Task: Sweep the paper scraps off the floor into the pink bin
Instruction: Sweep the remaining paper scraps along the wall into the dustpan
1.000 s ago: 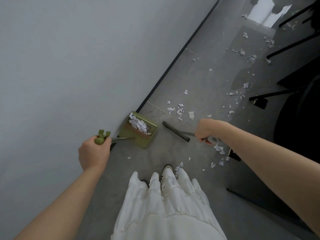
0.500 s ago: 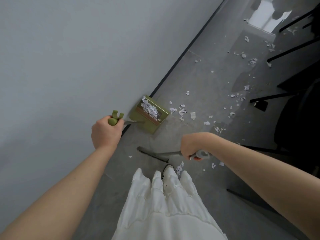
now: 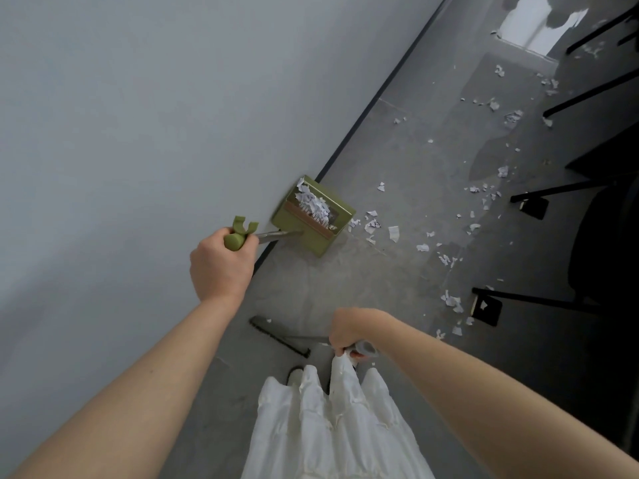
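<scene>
Left hand (image 3: 221, 271), fingers curled round the handle, holds the green dustpan (image 3: 313, 216) with scraps at the floor's wall edge. Right hand (image 3: 349, 331) grips the broom (image 3: 278, 337). Paper scraps (image 3: 394, 233) lie beside the pan.

Soft dim daylight, glare patch on the floor (image 3: 539, 25) at 1 o'clock — wide-angle bending at edges, slightly blurry.

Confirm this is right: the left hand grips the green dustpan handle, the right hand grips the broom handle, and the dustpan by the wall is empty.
Not quite. The head view shows the dustpan by the wall already holds a pile of white paper scraps, so it is not empty. The rest stands: the left hand grips the green dustpan handle and the right hand grips the broom handle.
</scene>
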Demonstrator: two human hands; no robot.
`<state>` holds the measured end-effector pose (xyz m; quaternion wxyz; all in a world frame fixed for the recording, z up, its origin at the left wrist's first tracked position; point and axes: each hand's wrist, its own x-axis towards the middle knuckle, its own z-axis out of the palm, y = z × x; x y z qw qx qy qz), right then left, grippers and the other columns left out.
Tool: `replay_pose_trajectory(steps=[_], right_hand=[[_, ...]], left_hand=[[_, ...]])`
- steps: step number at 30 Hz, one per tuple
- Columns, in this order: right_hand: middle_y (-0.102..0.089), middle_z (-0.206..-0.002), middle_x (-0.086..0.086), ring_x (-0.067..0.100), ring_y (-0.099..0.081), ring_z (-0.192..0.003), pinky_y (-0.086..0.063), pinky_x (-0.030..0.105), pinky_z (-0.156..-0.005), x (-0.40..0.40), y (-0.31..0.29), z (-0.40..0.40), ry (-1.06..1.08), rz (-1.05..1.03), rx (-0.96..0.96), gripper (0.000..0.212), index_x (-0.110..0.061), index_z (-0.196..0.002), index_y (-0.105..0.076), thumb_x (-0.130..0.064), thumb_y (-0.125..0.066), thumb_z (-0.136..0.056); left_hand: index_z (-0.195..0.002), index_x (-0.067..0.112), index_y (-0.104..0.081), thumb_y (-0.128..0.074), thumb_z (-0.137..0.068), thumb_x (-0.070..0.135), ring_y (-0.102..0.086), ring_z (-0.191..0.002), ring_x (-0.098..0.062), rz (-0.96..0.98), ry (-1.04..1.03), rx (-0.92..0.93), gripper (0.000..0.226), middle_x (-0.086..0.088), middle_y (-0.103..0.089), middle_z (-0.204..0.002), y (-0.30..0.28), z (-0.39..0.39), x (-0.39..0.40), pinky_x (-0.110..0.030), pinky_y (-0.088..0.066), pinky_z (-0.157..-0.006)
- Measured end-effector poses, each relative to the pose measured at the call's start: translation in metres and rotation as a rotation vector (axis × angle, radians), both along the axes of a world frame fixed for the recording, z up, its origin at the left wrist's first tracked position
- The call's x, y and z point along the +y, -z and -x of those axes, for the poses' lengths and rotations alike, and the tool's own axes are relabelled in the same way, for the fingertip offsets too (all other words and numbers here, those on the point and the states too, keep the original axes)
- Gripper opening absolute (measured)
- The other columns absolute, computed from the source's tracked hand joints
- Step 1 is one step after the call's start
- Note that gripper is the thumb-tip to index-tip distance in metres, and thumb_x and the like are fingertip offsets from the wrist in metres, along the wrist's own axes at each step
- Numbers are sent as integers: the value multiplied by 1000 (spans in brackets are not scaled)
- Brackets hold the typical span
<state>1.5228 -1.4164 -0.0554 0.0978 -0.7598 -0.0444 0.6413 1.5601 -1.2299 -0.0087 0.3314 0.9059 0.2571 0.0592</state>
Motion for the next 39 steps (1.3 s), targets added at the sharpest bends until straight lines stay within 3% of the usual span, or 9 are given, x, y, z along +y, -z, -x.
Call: replay_pose_trajectory(steps=[3,6,10,13,21,27,31,34,39], right_hand=[[-42,-25,-3,15,-42,-43,-41,25,-56,-12,5,-5,41,0,-31,64,-13,-24,-46,-5,-55,-87],[-45,-26,-13,12,-51,-49,-44,23,-51,-31,6,-20,192,31,-78,34,-18,-53,-53,-9,-60,-86],[-53,-39,-4,4,-47,-29,-41,17,-50,-67,-8,-45,347,51,-107,31,-12,-61,-54,-10,-52,-92],[-56,-61,2,9,-53,-39,-43,18,-40,-101,-13,-66,315,105,-174,22,-13,-66,-51,-10,-59,-87],[-52,-46,8,20,-45,-39,-39,25,-39,-170,-11,-104,388,223,-140,26,-3,-65,-48,-6,-57,-90],[-59,-70,6,17,-53,-56,-46,24,-51,-203,-10,-123,529,212,-271,21,-10,-69,-54,-9,-57,-89],[-69,-87,4,21,-59,-76,-51,27,-75,-215,-10,-139,466,345,-287,23,-8,-99,-70,-18,-51,-93],[-62,-83,9,20,-54,-59,-46,25,-50,-229,0,-149,413,362,-315,12,-7,-89,-60,-16,-52,-89],[-59,-91,11,21,-56,-57,-42,23,-41,-240,20,-173,501,371,-401,37,-6,-124,-54,-16,-45,-89]], left_hand=[[-61,17,-56,-67,-80,36,-47,-56,-28,17,-6,13,29,3,-48,-51,1,-4,0,-32,-42,-53],[-57,17,-52,-67,-80,35,-45,-55,-26,25,-8,12,32,3,-46,-51,0,-11,-2,-31,-39,-52],[-54,20,-45,-68,-81,31,-38,-51,-19,27,-14,11,38,4,-42,-49,-6,-27,-11,-29,-30,-53],[-53,22,-44,-69,-81,31,-38,-52,-20,28,-16,8,38,5,-41,-49,-10,-38,-15,-29,-30,-54],[-56,18,-49,-70,-81,34,-39,-51,-21,11,-17,3,37,1,-45,-51,-11,-58,-32,-28,-32,-54],[-56,19,-51,-70,-81,32,-42,-54,-25,-36,21,21,34,0,-47,-51,-11,-68,-45,-29,-33,-55],[-64,15,-61,-71,-81,34,-50,-58,-28,-67,83,54,27,-4,-53,-54,-6,-78,-52,-30,-39,-55],[-64,15,-61,-71,-80,34,-52,-58,-29,-92,128,86,28,-5,-55,-54,-2,-87,-58,-31,-41,-55],[-65,15,-64,-72,-83,33,-51,-53,-22,-100,230,130,27,-4,-56,-53,9,-115,-66,-27,-38,-49]])
